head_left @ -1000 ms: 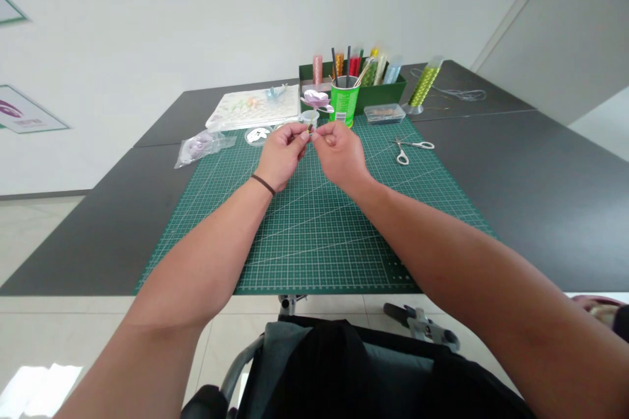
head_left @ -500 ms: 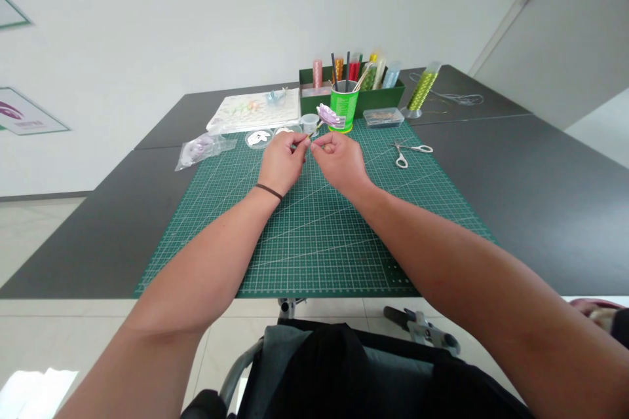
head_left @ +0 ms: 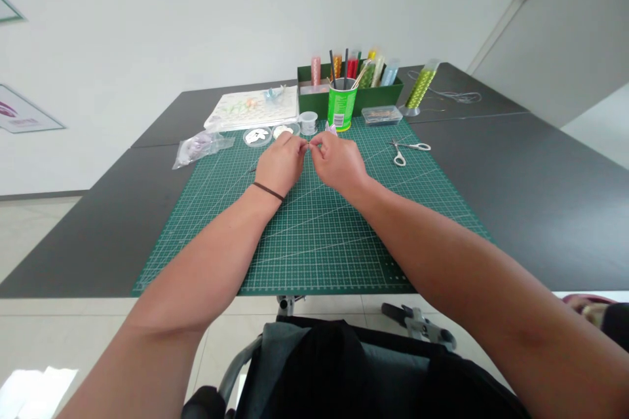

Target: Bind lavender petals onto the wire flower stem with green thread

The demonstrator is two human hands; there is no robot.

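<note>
My left hand (head_left: pixel 280 163), with a dark band at the wrist, is closed in a pinch. My right hand (head_left: pixel 339 158) is also pinched, its fingertips almost meeting those of the left. Between them runs the thin stem of a purple flower (head_left: pixel 331 128); only a bit of the petals shows above the right hand, the rest hidden behind it. A thin dark end, apparently of the stem, pokes out left of my left hand. Both hands are above the green cutting mat (head_left: pixel 314 242). Just beyond them stand a small clear spool (head_left: pixel 308 123) and a green can (head_left: pixel 342 108).
Dishes of white petals (head_left: pixel 257 137) and a bagged purple item (head_left: pixel 196 147) lie to the left. White-handled scissors (head_left: pixel 400 158) rest at right. Behind are a white board (head_left: pixel 230 119), a green box (head_left: pixel 314 103) of coloured tubes, a clear case (head_left: pixel 382 116) and a yellow-green tube (head_left: pixel 422 86).
The purple flower has tipped down from above the hands to behind my right hand. Its stem now lies more level, an end showing left of my left hand. Both hands stay close together.
</note>
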